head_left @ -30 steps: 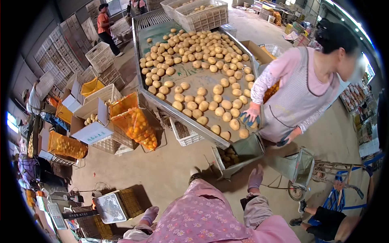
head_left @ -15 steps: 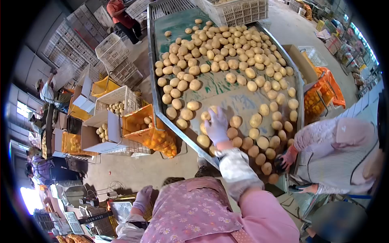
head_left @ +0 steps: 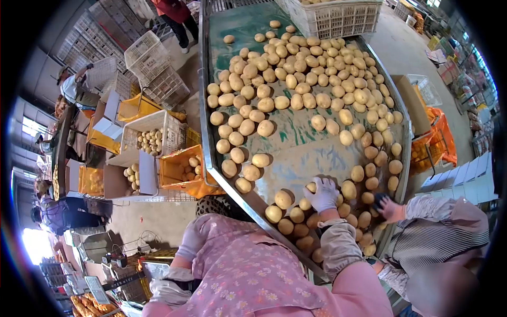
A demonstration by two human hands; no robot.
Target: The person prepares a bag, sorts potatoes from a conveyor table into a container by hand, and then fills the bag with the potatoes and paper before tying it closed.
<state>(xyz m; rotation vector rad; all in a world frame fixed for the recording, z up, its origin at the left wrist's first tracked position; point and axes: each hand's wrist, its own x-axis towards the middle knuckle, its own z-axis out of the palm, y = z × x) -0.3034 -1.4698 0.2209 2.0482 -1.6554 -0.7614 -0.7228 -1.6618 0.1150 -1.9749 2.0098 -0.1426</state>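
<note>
Over the near part of the metal sorting table (head_left: 296, 150), my right hand (head_left: 322, 195), in a pale glove, has its fingers round a potato (head_left: 311, 187), which shows at its left side. Other potatoes (head_left: 283, 199) lie close about that hand. My left hand (head_left: 193, 240), also gloved, is low beside the flowered apron (head_left: 248, 269), away from the table; its fingertips are hard to make out against the cloth. Many potatoes (head_left: 301, 63) cover the far half of the table.
A co-worker's gloved hand (head_left: 388, 207) reaches among potatoes at the right edge. A white crate (head_left: 343, 21) stands at the far end. At left are an orange-lined crate (head_left: 179, 169), a cardboard box (head_left: 119, 179) and stacked crates (head_left: 158, 68). Other people stand further left.
My right hand has moved right and nearer over the table. My left hand has come up against the apron. The co-worker's hand has moved among the potatoes, and the view has shifted.
</note>
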